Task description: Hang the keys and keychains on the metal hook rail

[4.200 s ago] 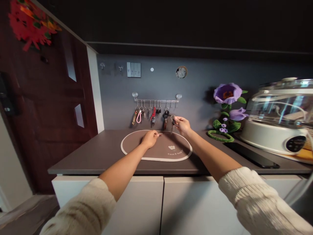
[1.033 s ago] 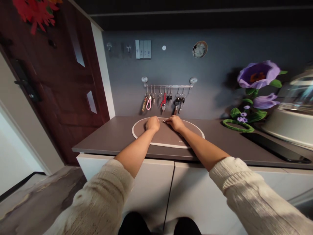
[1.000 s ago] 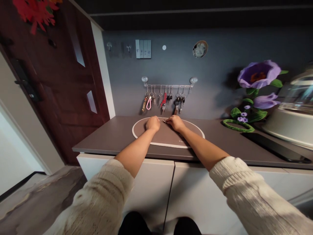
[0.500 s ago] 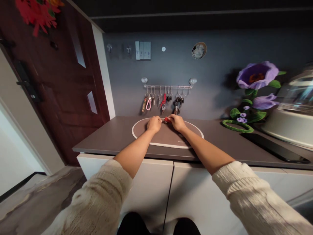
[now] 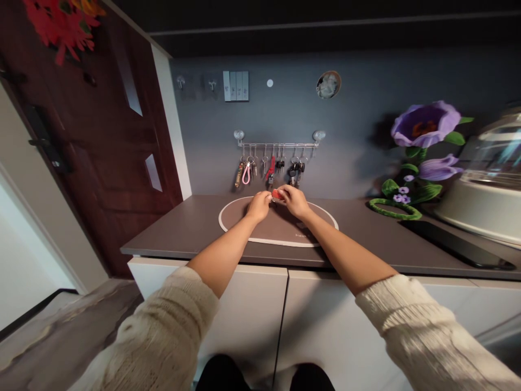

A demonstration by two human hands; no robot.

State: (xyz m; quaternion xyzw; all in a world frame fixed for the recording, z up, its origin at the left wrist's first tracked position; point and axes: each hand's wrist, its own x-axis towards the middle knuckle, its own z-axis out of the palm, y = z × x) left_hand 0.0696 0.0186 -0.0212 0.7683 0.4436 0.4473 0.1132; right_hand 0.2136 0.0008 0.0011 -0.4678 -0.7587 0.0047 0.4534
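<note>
Dark grey wall panelling [image 5: 358, 81] rises beyond both hands, above a brown countertop [image 5: 163, 228] that runs out to either side of them. The left hand [image 5: 259, 206] is mostly closed, its fingers curled and its thumb and fingertips brought up to the near side of a small metal piece [image 5: 273, 200]; whether they pinch it cannot be told. The right hand [image 5: 293, 202] has its thumb and fingers drawn together on a small red tag [image 5: 278, 194], which sticks out from the fingertips towards the left hand. The tag and the metal piece sit in the narrow space between the two hands, over the far part of an oval brown mat [image 5: 280, 228] with a pale rim.

Beyond and above the hands, a clear rail [image 5: 279, 145] is fixed to the wall. From it hang a pink loop [image 5: 246, 174] and a patterned strap [image 5: 239, 175], up and to the left of the left hand, a red cord [image 5: 271, 167] above the gap between the hands, and dark keys [image 5: 292, 172] just above the right hand. Well to the right of the right hand stand purple flowers [image 5: 426, 127] with a green ring base [image 5: 394, 209], and nearer the person, a black phone [image 5: 456, 244] lies flat on the countertop
</note>
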